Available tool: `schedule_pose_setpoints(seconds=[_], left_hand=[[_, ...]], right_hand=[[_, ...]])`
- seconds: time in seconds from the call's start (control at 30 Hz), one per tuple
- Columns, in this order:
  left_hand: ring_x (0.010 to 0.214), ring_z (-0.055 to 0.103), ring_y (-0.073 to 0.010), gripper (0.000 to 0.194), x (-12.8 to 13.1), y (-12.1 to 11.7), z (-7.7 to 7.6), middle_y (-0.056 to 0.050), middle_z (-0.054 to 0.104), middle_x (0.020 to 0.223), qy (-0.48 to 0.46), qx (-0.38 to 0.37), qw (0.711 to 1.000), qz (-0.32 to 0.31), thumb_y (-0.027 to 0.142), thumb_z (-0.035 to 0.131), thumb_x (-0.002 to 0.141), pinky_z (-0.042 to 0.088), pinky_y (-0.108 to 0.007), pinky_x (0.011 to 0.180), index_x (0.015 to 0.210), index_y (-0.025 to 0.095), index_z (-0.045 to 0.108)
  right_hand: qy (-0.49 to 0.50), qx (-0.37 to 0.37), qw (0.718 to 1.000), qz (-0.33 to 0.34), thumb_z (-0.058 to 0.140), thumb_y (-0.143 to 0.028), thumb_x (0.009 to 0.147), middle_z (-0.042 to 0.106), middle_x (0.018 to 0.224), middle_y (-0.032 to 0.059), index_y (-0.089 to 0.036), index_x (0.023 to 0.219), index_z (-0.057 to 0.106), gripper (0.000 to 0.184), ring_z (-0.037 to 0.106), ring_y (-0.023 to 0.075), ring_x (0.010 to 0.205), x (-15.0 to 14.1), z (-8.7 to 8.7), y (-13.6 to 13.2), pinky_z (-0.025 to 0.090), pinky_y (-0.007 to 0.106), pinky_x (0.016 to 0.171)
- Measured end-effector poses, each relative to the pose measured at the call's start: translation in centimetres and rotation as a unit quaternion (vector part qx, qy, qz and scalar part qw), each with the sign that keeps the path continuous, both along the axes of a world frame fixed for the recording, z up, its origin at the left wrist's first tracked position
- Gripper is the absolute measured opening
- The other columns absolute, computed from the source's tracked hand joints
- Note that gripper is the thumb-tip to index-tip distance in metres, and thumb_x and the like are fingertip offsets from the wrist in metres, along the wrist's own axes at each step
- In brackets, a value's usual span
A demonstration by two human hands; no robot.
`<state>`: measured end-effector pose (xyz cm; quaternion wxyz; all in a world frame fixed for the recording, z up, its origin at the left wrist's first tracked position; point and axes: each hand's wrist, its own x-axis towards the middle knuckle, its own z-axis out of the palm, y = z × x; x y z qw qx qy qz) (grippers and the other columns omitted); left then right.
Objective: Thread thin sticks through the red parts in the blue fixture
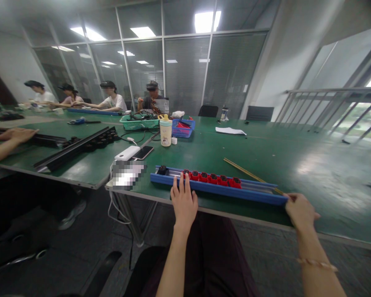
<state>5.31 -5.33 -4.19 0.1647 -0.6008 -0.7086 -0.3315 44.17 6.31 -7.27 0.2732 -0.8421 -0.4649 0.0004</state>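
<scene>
A long blue channel [216,193] with a shiny inner strip lies along the near table edge. Several red blocks with black tops [213,179] sit in a row inside it, and a black piece [163,170] is at its left end. My left hand [184,202] rests with stretched fingers on the channel's near wall, its fingertips by the leftmost red block. At the far right end, my right hand [299,210] has its fingers closed on the channel's tip. Two thin gold rods [244,170] lie behind the channel and run towards that hand; whether it touches them is hidden.
Left of the channel are a white power bank [127,153], phone [144,153] and cables. Behind stand a cup [165,131], green basket [139,123] and blue basket [183,131]. A co-worker's hand [21,135] is beside black channels [77,148]. Other people sit at the far side.
</scene>
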Motion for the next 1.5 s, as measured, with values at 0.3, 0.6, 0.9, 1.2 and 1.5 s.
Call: schedule_pose_setpoints(seconds=[0.3,0.6,0.9,1.2,1.5], left_hand=[[0.148,0.023,-0.0305,0.065,0.0,0.0,0.2,-0.008,0.029,0.160,0.000,-0.007,1.000,-0.003,0.024,0.043,0.093,0.037,-0.048,0.113,0.154,0.018,0.024],[0.147,0.025,-0.0309,0.064,-0.1,0.1,0.1,-0.009,0.033,0.159,-0.002,-0.002,1.000,-0.004,0.024,0.042,0.092,0.038,-0.049,0.112,0.154,0.019,0.025],[0.129,0.045,-0.0306,0.046,-1.1,1.4,1.3,-0.013,0.055,0.138,-0.061,0.060,0.996,-0.003,0.030,0.041,0.094,0.036,-0.050,0.108,0.138,0.018,0.048],[0.117,0.050,-0.0274,0.037,-6.5,5.4,5.1,-0.014,0.062,0.118,-0.084,0.191,0.978,-0.027,0.031,0.036,0.095,0.036,-0.043,0.104,0.121,0.014,0.057],[0.115,0.048,-0.0290,0.031,-7.2,5.2,3.0,-0.012,0.063,0.114,-0.071,0.177,0.982,-0.013,0.028,0.041,0.093,0.033,-0.045,0.104,0.114,0.017,0.061]], right_hand=[[0.060,-0.022,0.998,-0.007,0.048,-0.031,0.086,0.069,0.103,0.0191,-0.021,0.105,0.074,0.034,0.061,0.0368,0.102,-0.4,0.7,-0.4,0.038,0.053,0.087],[0.098,0.125,0.986,-0.049,0.044,-0.032,0.085,0.069,0.087,0.0171,-0.010,0.105,0.075,0.043,0.061,0.0314,0.085,-0.4,0.7,-1.2,0.044,0.042,0.080],[0.028,0.358,0.933,-0.002,0.035,-0.038,0.091,0.069,0.092,0.0163,-0.010,0.096,0.071,0.046,0.058,0.0272,0.089,-2.3,3.5,-2.3,0.041,0.038,0.084],[0.030,0.407,0.888,0.213,0.039,-0.048,0.097,0.070,0.090,0.0096,-0.018,0.086,0.067,0.042,0.057,0.0236,0.091,-8.9,4.1,-2.5,0.039,0.037,0.089],[0.037,0.389,0.886,0.249,0.040,-0.045,0.098,0.070,0.089,0.0079,-0.019,0.087,0.067,0.039,0.053,0.0230,0.094,-9.0,3.5,-2.3,0.036,0.037,0.090]])
